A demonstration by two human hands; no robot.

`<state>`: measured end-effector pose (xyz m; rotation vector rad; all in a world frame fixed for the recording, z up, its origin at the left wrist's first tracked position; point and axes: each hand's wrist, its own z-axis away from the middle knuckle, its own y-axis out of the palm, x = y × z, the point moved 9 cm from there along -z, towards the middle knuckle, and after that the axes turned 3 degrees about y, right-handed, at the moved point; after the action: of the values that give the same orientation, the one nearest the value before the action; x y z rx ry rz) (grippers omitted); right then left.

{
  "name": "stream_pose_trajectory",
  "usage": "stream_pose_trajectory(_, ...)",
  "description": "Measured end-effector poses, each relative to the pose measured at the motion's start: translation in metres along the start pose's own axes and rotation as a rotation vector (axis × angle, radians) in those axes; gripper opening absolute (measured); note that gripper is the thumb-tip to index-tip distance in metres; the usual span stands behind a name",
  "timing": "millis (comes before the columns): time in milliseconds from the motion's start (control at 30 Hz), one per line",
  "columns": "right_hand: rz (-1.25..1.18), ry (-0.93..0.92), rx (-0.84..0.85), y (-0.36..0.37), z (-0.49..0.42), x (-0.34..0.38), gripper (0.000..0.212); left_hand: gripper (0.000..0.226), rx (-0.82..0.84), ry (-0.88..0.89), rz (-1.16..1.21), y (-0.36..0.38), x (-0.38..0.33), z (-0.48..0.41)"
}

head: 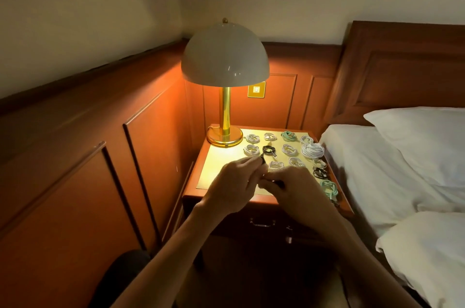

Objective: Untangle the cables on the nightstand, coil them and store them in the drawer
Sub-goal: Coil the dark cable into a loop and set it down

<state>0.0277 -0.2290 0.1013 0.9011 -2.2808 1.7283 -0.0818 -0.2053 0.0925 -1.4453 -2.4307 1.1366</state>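
While pinched, black cable (pixel 263 161) between hands (pixel 234 181) (pixel 299 189)

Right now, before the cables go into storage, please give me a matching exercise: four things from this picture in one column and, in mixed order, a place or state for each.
Things:
1 table lamp
2 biggest cable coil
3 drawer
4 wall switch

Places or states:
A shut, under the nightstand top
B on the wood panel
C lit, back left corner
D white, near the right edge

Pairs: 1-C, 2-D, 3-A, 4-B
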Motion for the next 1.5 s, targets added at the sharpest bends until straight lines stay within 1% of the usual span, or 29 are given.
stream_pose_trajectory(67,0.019,0.056,-0.071,-0.023,-0.004,-0.013,0.016,0.028,0.114,-0.043,0.088,0.003,0.010,0.006)
stream_pose_trajectory(100,0.006,0.066,-0.110,-0.036,-0.007,-0.019,0.015,0.032,0.187,-0.111,0.230,0.007,0.016,0.011)
stream_pose_trajectory(167,-0.123,0.077,-0.124,-0.049,-0.013,-0.029,0.010,0.038,0.316,-0.323,0.677,0.016,0.020,0.025)
stream_pose_trajectory(200,-0.221,0.089,-0.107,-0.048,-0.014,-0.032,0.009,0.038,0.336,-0.407,0.908,0.018,0.015,0.029)
stream_pose_trajectory(233,-0.313,0.108,-0.101,-0.042,-0.015,-0.032,0.009,0.037,0.311,-0.449,1.127,0.016,0.005,0.028)
stream_pose_trajectory(267,-0.392,0.127,-0.109,-0.036,-0.014,-0.031,0.010,0.035,0.225,-0.467,1.302,0.011,-0.002,0.023)
stream_pose_trajectory(300,-0.447,0.142,-0.129,-0.028,-0.012,-0.029,0.012,0.033,0.084,-0.487,1.435,0.005,-0.005,0.016)
stream_pose_trajectory(367,-0.477,0.138,-0.148,-0.011,-0.009,-0.022,0.016,0.027,-0.304,-0.588,1.629,-0.004,0.010,0.006)
stream_pose_trajectory(400,-0.461,0.134,-0.126,0.001,-0.007,-0.018,0.017,0.025,-0.481,-0.662,1.701,-0.002,0.020,0.005)
stream_pose_trajectory(433,-0.439,0.134,-0.098,0.014,-0.005,-0.015,0.018,0.025,-0.609,-0.728,1.689,0.002,0.031,0.005)
stream_pose_trajectory(467,-0.414,0.131,-0.075,0.023,-0.003,-0.011,0.018,0.025,-0.682,-0.757,1.570,0.005,0.041,0.008)
stream_pose_trajectory(500,-0.369,0.108,-0.068,0.028,-0.001,-0.007,0.018,0.025,-0.709,-0.748,1.305,0.000,0.047,0.011)
stream_pose_trajectory(533,-0.306,0.064,-0.075,0.030,0.001,-0.001,0.018,0.026,-0.679,-0.657,0.956,-0.010,0.048,0.012)
stream_pose_trajectory(567,-0.231,0.006,-0.086,0.028,0.003,0.003,0.018,0.027,-0.594,-0.515,0.614,-0.018,0.041,0.010)
stream_pose_trajectory(600,-0.154,-0.040,-0.087,0.026,0.003,0.005,0.019,0.024,-0.455,-0.346,0.352,-0.016,0.028,0.005)
stream_pose_trajectory(667,-0.010,-0.052,-0.076,0.018,0.000,-0.003,0.020,0.013,-0.144,-0.046,-0.009,0.007,0.008,0.006)
stream_pose_trajectory(700,0.029,-0.040,-0.064,0.012,-0.001,-0.008,0.019,0.009,-0.050,0.036,-0.079,0.018,0.004,0.012)
stream_pose_trajectory(733,0.045,-0.037,-0.045,0.008,-0.002,-0.012,0.017,0.006,0.004,0.052,-0.062,0.022,0.003,0.016)
stream_pose_trajectory(833,0.046,-0.067,0.019,0.008,-0.002,-0.010,0.015,0.020,0.067,-0.008,0.103,0.022,0.004,0.017)
stream_pose_trajectory(900,0.017,-0.048,-0.005,0.007,-0.003,-0.011,0.015,0.027,0.102,-0.043,0.178,0.023,0.006,0.015)
stream_pose_trajectory(967,-0.041,-0.024,-0.010,0.006,-0.005,-0.015,0.022,0.034,0.127,-0.089,0.268,0.023,0.011,0.016)
stream_pose_trajectory(1033,-0.100,-0.076,0.036,0.009,-0.005,-0.013,0.032,0.040,0.171,-0.194,0.434,0.027,0.016,0.021)
stream_pose_trajectory(1100,-0.148,-0.152,0.051,0.008,-0.004,-0.009,0.036,0.041,0.235,-0.310,0.576,0.033,0.017,0.027)
stream_pose_trajectory(1200,-0.229,-0.133,0.040,0.007,-0.002,-0.016,0.040,0.034,0.317,-0.498,0.803,0.042,0.017,0.037)
stream_pose_trajectory(1267,-0.255,-0.119,0.037,0.008,-0.001,-0.020,0.036,0.034,0.393,-0.536,0.808,0.044,0.016,0.040)
stream_pose_trajectory(1333,-0.264,-0.134,0.016,0.008,0.001,-0.024,0.030,0.033,0.470,-0.497,0.755,0.044,0.012,0.041)
stream_pose_trajectory(1367,-0.267,-0.139,-0.002,0.008,0.002,-0.026,0.027,0.033,0.479,-0.480,0.752,0.043,0.009,0.041)
stream_pose_trajectory(1433,-0.276,-0.139,-0.051,0.005,0.004,-0.030,0.024,0.034,0.423,-0.429,0.715,0.038,0.006,0.038)
stream_pose_trajectory(1500,-0.283,-0.131,-0.108,0.001,0.006,-0.031,0.018,0.032,0.280,-0.319,0.590,0.030,0.003,0.031)
